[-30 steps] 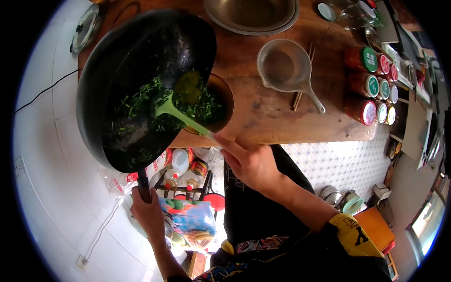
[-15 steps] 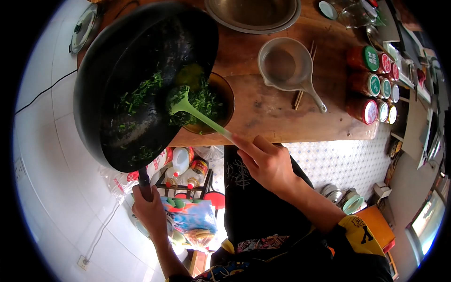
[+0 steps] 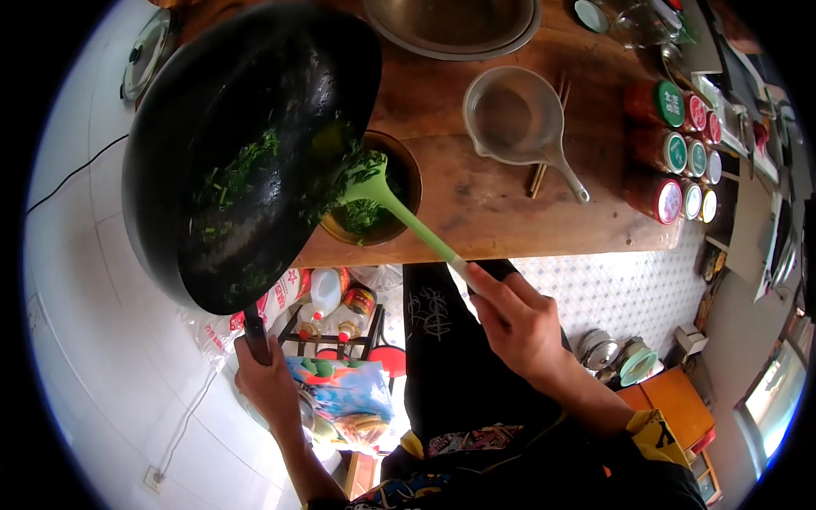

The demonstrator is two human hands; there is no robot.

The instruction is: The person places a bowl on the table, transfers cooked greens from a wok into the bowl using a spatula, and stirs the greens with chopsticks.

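My left hand [image 3: 265,380] is wrapped round the handle of a black wok [image 3: 157,204], which is tilted with its rim over a brown bowl [image 3: 410,183]. Chopped greens [image 3: 242,170] cling to the wok's inside, and more greens [image 3: 364,214] lie in the bowl. In my right hand [image 3: 523,319] is the pale handle end of a green spatula [image 3: 408,217]. Its head, with greens on it, is at the wok's lip above the bowl. The wok hides the bowl's left part.
On the wooden table [image 3: 476,221] are a handled ladle-like pot [image 3: 514,115], chopsticks [image 3: 538,180], a metal basin [image 3: 455,51] and several lidded jars [image 3: 659,151] at the right. A glass lid [image 3: 146,55] is at the upper left. Bottles [image 3: 327,293] stand below the table edge.
My right hand has moved right and down, drawing the spatula head from inside the wok to its lip over the bowl. The wok has shifted slightly left.
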